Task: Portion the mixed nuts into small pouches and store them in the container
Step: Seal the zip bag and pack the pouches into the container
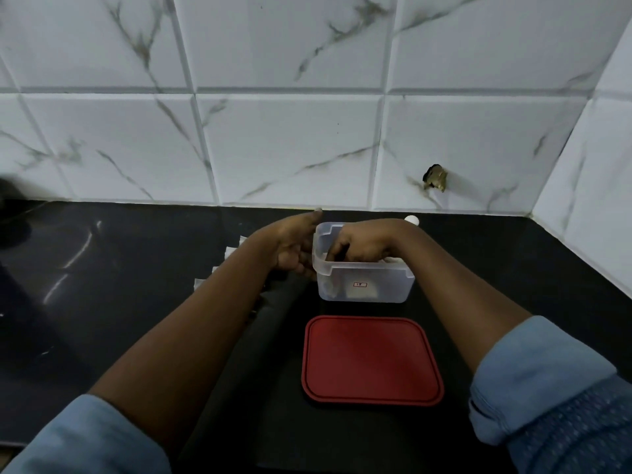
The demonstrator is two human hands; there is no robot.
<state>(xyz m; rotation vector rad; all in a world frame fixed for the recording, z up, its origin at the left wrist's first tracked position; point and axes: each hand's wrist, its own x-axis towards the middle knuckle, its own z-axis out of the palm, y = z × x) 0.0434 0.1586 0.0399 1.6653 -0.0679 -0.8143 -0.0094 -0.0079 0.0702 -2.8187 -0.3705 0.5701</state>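
Plastic container [364,285] on table [136,268]: right grip [359,246] inside, fingers curled, held item unclear; left grip [294,249] loose against wall. Best: brace wall, press contents flat, leaving room.

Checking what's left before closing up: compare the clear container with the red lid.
The clear container is see-through; the red lid is opaque. The container stands open farther back; the lid lies flat in front of it. The right hand reaches into the container; nothing touches the lid. Both are rounded rectangles.
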